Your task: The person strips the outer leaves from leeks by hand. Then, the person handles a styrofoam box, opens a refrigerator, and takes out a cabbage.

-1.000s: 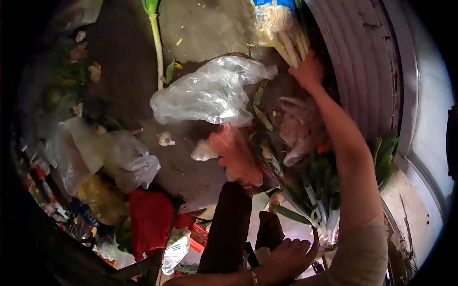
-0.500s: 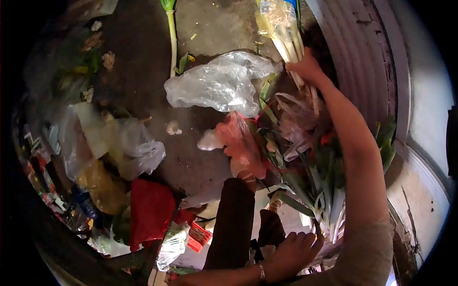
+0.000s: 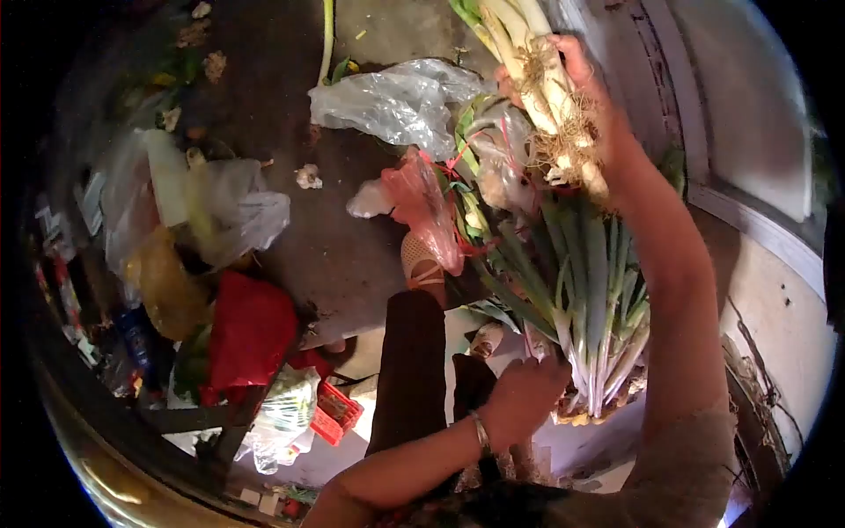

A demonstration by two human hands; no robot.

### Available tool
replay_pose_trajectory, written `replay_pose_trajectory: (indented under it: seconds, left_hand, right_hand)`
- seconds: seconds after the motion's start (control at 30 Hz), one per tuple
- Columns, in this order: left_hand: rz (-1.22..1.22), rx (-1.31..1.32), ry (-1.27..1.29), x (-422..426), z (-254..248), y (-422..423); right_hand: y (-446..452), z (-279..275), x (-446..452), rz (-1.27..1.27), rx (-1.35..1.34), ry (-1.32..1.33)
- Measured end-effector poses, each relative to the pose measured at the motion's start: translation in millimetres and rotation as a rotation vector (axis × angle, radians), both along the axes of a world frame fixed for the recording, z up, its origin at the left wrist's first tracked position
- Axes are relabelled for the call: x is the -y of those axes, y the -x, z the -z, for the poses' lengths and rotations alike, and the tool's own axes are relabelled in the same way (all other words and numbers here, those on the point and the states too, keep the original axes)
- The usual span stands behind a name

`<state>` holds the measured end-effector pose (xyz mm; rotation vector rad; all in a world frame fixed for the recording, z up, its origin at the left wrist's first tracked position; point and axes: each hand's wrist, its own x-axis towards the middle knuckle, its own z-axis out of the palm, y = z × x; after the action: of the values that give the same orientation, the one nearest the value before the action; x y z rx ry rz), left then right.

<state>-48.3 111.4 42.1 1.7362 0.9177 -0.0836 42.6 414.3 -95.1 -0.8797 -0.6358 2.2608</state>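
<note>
My right hand (image 3: 572,79) is stretched far out, its fingers wrapped around a bundle of leeks (image 3: 550,97) with thick white stalks and tangled roots pointing towards me. Below it, a second bunch of leeks (image 3: 585,290) stands with dark green leaves outward and white ends close to me. My left hand (image 3: 528,396), with a bracelet at the wrist, is closed just left of those white ends. Whatever it may hold is hidden by its own fingers. A red plastic bag (image 3: 422,207) and a clear bag (image 3: 503,158) lie beside the second bunch.
A large clear plastic sheet (image 3: 396,101) lies on the dark floor, near a single pale green stalk (image 3: 327,40). More bags (image 3: 238,202), a red cloth-like piece (image 3: 251,330) and a red crate (image 3: 334,414) are at left. A wall (image 3: 757,132) runs along the right.
The leek bundle in my right hand has turned and come nearer, its roots now showing. My left hand has gone from spread fingers to closed. The view has shifted.
</note>
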Motion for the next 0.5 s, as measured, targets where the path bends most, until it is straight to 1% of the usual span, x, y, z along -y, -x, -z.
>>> replay_pose_trajectory:
  seconds: [0.03,0.07,0.1,0.13,0.2,0.23,0.27,0.3,0.37,0.4,0.43,0.47,0.5]
  left_hand:
    - [-0.009,0.0,-0.014,0.6,0.9,-0.5]
    - [-0.209,0.008,0.019,4.8,5.7,-0.7]
    - [-0.408,0.017,0.055,8.6,10.2,0.1]
    - [-0.416,0.019,0.047,10.9,13.4,3.1]
    - [-0.845,0.181,0.205,12.0,20.9,9.8]
    - [-0.853,0.189,0.191,12.6,26.4,10.3]
    - [-1.021,0.231,0.201,14.8,30.5,10.9]
    - [-1.191,0.273,0.212,17.5,31.3,12.7]
    - [-1.44,0.453,0.437,19.2,25.2,18.1]
    - [-1.581,0.636,0.6,27.4,28.5,18.5]
    - [-1.757,0.792,0.682,26.8,15.1,21.7]
    - [-1.834,0.882,0.663,36.6,20.7,24.1]
    - [-1.914,0.972,0.645,50.6,36.8,26.9]
  right_hand:
    - [6.3,-10.4,1.5,0.0,-0.074,0.067]
    - [9.8,-18.5,10.4,0.02,-0.107,0.104]
    - [12.6,-27.5,21.8,0.017,-0.119,0.076]
    - [17.7,-35.3,37.1,0.009,-0.115,-0.032]
    - [24.4,-51.9,72.8,0.031,-0.121,-0.241]
    - [26.8,-64.1,79.5,-0.026,-0.048,-0.136]
    - [31.1,-80.0,86.5,-0.082,0.021,-0.028]
    - [35.4,-97.6,97.7,-0.094,0.007,0.241]
    - [43.6,-106.1,128.9,-0.133,0.086,0.217]
    - [43.9,-110.7,154.7,-0.096,0.093,0.128]
    - [44.3,-115.2,180.3,-0.057,0.104,0.039]
    - [44.7,-119.7,205.8,-0.015,0.117,-0.049]
    - [44.2,-112.1,217.0,-0.126,0.172,0.099]
